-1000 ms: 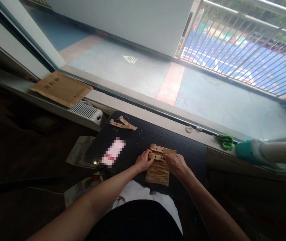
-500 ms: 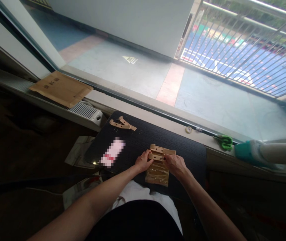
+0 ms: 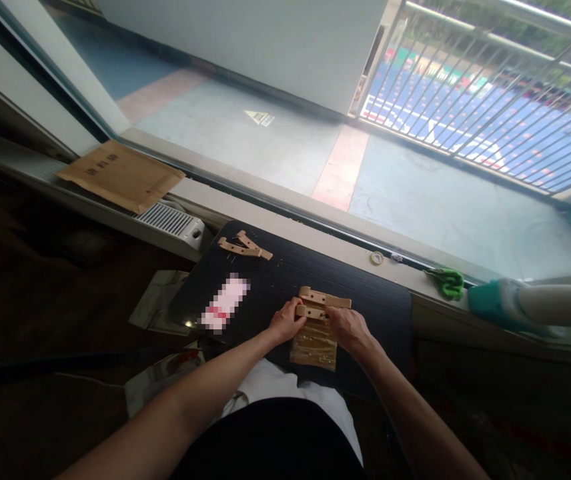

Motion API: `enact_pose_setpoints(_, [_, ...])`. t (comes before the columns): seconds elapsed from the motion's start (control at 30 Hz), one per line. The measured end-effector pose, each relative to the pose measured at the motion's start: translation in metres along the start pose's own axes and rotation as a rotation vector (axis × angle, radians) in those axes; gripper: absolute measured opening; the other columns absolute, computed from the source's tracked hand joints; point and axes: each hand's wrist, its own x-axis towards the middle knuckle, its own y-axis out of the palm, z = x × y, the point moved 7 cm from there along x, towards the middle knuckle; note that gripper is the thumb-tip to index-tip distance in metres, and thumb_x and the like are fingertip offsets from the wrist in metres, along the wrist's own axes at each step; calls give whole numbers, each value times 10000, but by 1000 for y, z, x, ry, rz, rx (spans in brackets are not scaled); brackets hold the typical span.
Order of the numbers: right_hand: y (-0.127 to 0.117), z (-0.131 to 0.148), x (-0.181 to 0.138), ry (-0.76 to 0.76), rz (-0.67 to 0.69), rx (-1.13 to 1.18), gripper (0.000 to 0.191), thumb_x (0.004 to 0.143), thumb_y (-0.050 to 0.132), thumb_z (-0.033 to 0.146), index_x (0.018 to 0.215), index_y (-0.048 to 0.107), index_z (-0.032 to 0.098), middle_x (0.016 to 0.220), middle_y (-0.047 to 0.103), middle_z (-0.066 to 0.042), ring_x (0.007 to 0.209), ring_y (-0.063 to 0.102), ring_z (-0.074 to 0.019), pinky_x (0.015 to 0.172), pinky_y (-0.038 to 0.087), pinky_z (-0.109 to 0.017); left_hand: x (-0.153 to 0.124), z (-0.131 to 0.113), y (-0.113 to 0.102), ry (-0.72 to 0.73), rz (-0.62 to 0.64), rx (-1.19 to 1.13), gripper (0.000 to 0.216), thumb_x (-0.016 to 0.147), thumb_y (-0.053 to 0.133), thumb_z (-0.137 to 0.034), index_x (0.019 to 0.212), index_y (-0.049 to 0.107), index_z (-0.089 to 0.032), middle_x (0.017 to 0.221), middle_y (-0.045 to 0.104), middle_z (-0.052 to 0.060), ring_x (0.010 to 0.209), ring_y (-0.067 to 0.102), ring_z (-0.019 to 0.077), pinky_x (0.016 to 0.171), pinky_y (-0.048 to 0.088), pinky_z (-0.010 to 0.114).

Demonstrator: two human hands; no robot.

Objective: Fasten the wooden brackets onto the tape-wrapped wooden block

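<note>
On the board (image 3: 285,273), left hand (image 3: 285,321) and right hand (image 3: 348,328) each pinch an end of one strip (image 3: 311,312) atop the stack (image 3: 315,348); one pair (image 3: 243,247) lies apart, far-left, so probably early, most strips unworked.

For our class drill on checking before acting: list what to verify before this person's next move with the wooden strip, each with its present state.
1. Grip of left hand on wooden strip: ok.
2. Grip of right hand on its other end: ok.
3. Strip sits above the packet of parts: ok.
4. Neighbour's sleeve is apart from the table: ok.
5. Strip's holes lined up: cannot tell.
</note>
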Motion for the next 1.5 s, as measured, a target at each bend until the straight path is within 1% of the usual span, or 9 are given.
enact_pose_setpoints(0.17, [-3, -5, -3, 28, -7, -2, 254, 920, 378, 215, 1000, 619, 212, 954, 707, -62, 878, 657, -168, 704, 431, -250, -1, -1, -2, -8, 2, 1, 234, 772, 552, -269, 989, 471, -238, 974, 589, 10, 924, 600, 176, 826, 444, 271])
enact_pose_setpoints(0.33, [-7, 0, -7, -3, -4, -2, 271, 899, 391, 175, 988, 644, 214, 963, 705, -71, 912, 650, -196, 718, 433, -275, -1, -2, -3, -17, 11, -1, 244, 772, 560, -270, 998, 475, -238, 981, 590, 9, 933, 596, 179, 831, 441, 271])
enact_pose_setpoints(0.57, [1, 2, -3, -11, 29, 31, 260, 901, 405, 176, 967, 657, 183, 934, 706, -57, 865, 650, -167, 728, 453, -283, 0, 1, 0, -27, 20, -4, 256, 763, 569, -255, 1002, 480, -245, 990, 592, 5, 939, 593, 178, 849, 438, 278])
enact_pose_setpoints(0.73, [7, -8, 1, 49, 14, 53, 324, 900, 377, 202, 1087, 633, 269, 998, 705, -45, 921, 647, -164, 737, 431, -255, 1, 2, 1, -11, 12, -9, 246, 767, 555, -267, 997, 471, -243, 990, 585, 8, 938, 597, 176, 850, 440, 279])
enact_pose_setpoints(0.83, [8, -11, 0, 74, 7, 57, 336, 907, 366, 233, 1139, 603, 289, 1027, 700, -39, 934, 645, -165, 745, 430, -257, 1, 2, 1, -9, 15, -9, 246, 766, 556, -272, 996, 473, -242, 992, 584, 10, 938, 596, 177, 844, 441, 276])
enact_pose_setpoints(1.03, [-3, -7, -4, 60, 14, 31, 290, 898, 397, 223, 1080, 621, 244, 992, 703, -70, 913, 653, -199, 716, 435, -278, -1, -1, -3, -23, 29, -5, 233, 762, 562, -262, 980, 482, -238, 973, 589, 7, 909, 598, 175, 813, 448, 270])
enact_pose_setpoints(1.17, [-5, 0, -5, 10, 38, 18, 280, 895, 394, 154, 1001, 642, 230, 977, 704, -62, 932, 647, -183, 738, 428, -262, -2, -1, -4, -54, 27, -5, 253, 764, 577, -267, 1001, 490, -247, 1002, 593, 8, 935, 592, 183, 834, 442, 278])
enact_pose_setpoints(1.27, [-2, 1, -4, 2, 53, 17, 282, 898, 384, 153, 957, 653, 216, 950, 706, -64, 913, 650, -179, 736, 430, -256, -2, -1, -3, -58, 23, -8, 260, 760, 581, -266, 1004, 493, -247, 1001, 596, 8, 942, 592, 184, 841, 440, 278])
enact_pose_setpoints(1.5, [5, -9, -2, 42, 46, 31, 296, 912, 373, 226, 1052, 632, 250, 987, 706, -48, 918, 651, -165, 738, 435, -252, 1, 1, 1, -3, 6, -16, 257, 763, 558, -266, 1004, 477, -237, 991, 592, 12, 947, 595, 177, 854, 444, 284])
